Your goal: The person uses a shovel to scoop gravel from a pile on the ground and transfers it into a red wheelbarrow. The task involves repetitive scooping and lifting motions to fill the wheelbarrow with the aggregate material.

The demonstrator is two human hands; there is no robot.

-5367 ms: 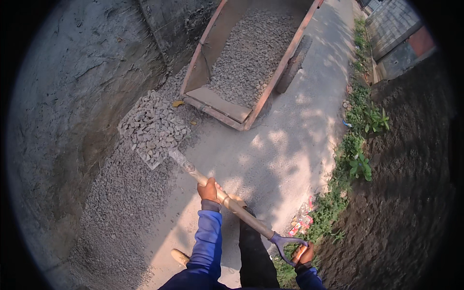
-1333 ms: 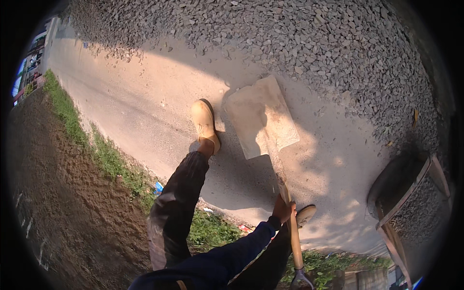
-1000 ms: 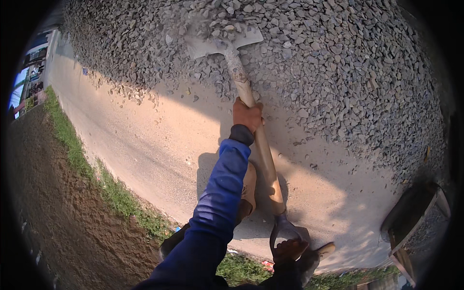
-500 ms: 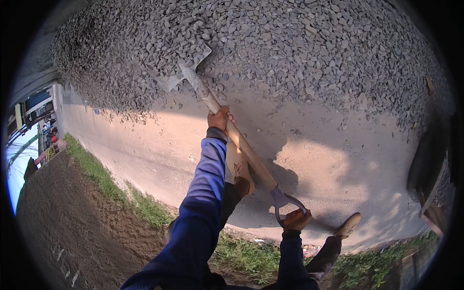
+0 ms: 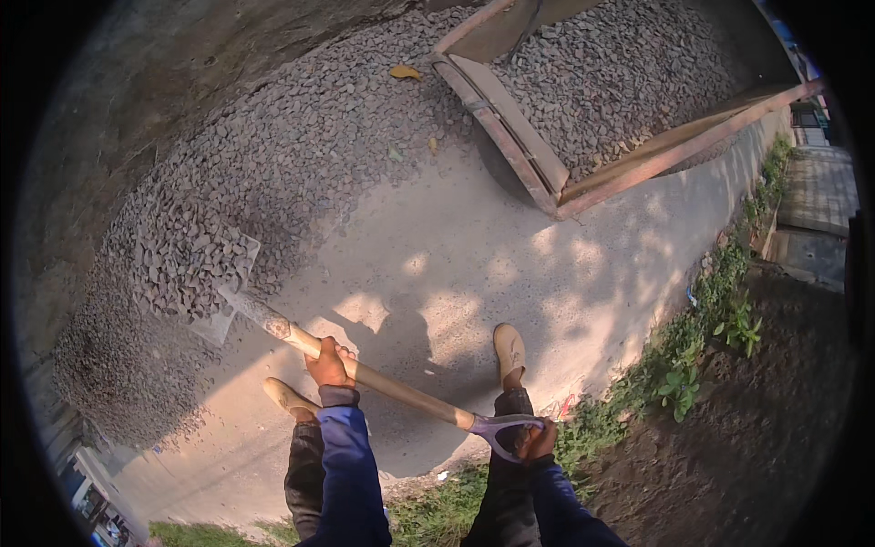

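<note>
A shovel (image 5: 392, 387) with a wooden shaft slants across in front of me, held in both hands. My left hand (image 5: 330, 363) is wrapped round the shaft near the blade end. At the other end, my right hand (image 5: 536, 440) grips the D-shaped handle (image 5: 499, 427). The metal blade (image 5: 215, 328) carries a heap of grey gravel (image 5: 190, 264); only its edges and a corner show from under the stones. Behind the blade spreads a gravel pile (image 5: 319, 118), and I cannot tell whether the blade touches it.
At the upper right stands a cart (image 5: 629, 173) with raised sides, loaded with gravel. Pale concrete paving (image 5: 592, 264) runs between the pile and a strip of grass and weeds (image 5: 629, 392). Dark soil (image 5: 729, 428) lies beyond the weeds. A yellow leaf (image 5: 405, 72) rests on the stones.
The shovel blade, earlier down in the gravel pile, now bears a visible heap of stones. My view has swung right, bringing the cart into sight. Both hands keep their hold.
</note>
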